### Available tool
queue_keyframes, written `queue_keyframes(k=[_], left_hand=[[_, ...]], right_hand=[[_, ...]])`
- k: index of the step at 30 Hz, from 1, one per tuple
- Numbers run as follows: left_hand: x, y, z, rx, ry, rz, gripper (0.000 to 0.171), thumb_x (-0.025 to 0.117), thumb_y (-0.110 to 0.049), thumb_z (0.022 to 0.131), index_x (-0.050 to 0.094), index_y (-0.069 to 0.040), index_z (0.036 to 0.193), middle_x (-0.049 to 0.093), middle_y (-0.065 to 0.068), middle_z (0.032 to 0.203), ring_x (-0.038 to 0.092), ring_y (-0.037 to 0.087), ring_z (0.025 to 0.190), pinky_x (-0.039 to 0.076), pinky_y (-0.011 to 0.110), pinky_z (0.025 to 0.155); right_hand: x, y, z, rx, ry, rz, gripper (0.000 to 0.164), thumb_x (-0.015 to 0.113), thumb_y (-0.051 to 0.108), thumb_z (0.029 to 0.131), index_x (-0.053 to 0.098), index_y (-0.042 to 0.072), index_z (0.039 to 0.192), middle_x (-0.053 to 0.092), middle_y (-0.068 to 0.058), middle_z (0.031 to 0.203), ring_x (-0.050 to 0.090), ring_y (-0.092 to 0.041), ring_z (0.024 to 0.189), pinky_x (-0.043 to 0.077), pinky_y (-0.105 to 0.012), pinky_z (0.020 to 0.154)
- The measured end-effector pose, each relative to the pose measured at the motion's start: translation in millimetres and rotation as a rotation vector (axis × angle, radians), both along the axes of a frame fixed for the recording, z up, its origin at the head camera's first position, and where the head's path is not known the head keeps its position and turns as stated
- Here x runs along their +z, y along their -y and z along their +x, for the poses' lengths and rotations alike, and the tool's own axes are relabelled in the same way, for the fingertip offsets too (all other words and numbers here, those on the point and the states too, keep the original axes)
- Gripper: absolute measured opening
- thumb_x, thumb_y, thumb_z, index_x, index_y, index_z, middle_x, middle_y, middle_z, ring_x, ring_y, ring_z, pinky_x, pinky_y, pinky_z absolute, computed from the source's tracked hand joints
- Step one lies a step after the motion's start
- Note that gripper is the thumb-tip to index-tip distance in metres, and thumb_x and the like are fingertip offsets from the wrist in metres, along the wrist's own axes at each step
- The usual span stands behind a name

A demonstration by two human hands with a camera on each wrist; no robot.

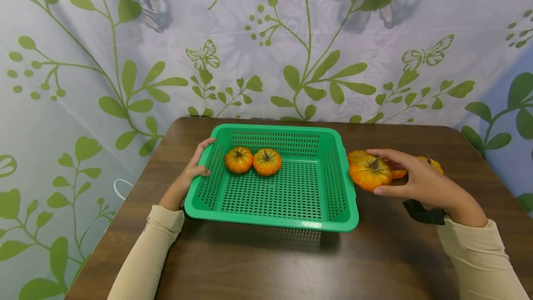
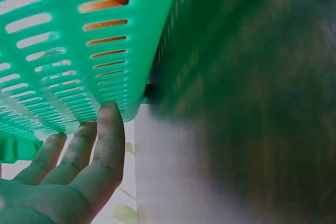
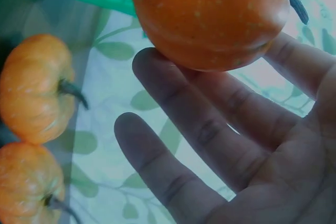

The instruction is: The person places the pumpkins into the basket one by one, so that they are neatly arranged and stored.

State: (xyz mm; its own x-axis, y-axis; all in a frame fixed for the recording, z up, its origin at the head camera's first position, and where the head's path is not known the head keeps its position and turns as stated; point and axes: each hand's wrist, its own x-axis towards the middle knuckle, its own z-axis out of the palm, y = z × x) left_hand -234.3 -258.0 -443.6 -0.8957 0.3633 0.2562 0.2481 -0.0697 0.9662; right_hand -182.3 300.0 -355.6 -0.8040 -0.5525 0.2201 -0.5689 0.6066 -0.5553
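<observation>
Left hand (image 1: 193, 165) grips the left rim of the green perforated plastic basket (image 1: 270, 225): thumb inside, fingers spread along the outer wall, probably to steady it. Right hand (image 1: 422, 182) holds a ribbed round orange-yellow pumpkin (image 1: 369, 172) just beside the right rim, contact unclear; thumb near, index far, likely a side grip to leave the stem free. Two similar pumpkins (image 1: 267, 162) sit side by side far left inside; spare pumpkins (image 3: 34, 87) at right, partly hidden.
</observation>
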Motion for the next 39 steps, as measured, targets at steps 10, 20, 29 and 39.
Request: queue_keyframes(k=[10,20,29,39], left_hand=[[-0.5,-0.1,-0.4,0.006,0.029,0.003,0.099,0.046,0.005,0.070,0.011,0.009,0.163,0.013,0.036,0.169,0.037,0.024,0.140,0.040,0.023,0.106],[0.0,-0.5,-0.3,0.014,0.043,-0.025,0.100,0.045,0.003,0.069,0.012,0.007,0.164,0.016,0.034,0.168,0.038,0.025,0.139,0.040,0.023,0.105],[-0.9,0.5,-0.8,0.010,0.023,-0.014,0.100,0.045,0.004,0.069,0.011,0.009,0.163,0.016,0.037,0.167,0.040,0.021,0.138,0.041,0.023,0.105],[-1.6,1.2,-0.5,0.006,0.030,-0.014,0.098,0.045,0.004,0.071,0.012,0.008,0.163,0.017,0.035,0.167,0.040,0.024,0.137,0.041,0.023,0.105]], right_hand=[[13.3,14.1,-4.9,0.029,-0.058,0.026,0.085,0.094,0.013,0.082,0.055,0.015,0.158,0.066,-0.009,0.137,0.060,-0.006,0.099,0.056,-0.030,0.077],[19.9,30.1,-12.5,0.043,-0.101,0.091,0.082,0.095,0.019,0.081,0.058,0.013,0.154,0.070,-0.007,0.133,0.061,-0.007,0.099,0.055,-0.032,0.081],[26.8,44.0,-21.7,0.067,-0.095,0.121,0.084,0.097,0.021,0.079,0.058,0.007,0.153,0.071,-0.011,0.134,0.065,-0.018,0.105,0.057,-0.037,0.084],[36.8,60.8,-27.4,0.083,-0.015,0.161,0.078,0.091,0.026,0.087,0.056,0.003,0.153,0.065,-0.018,0.143,0.066,-0.030,0.118,0.055,-0.058,0.094]])
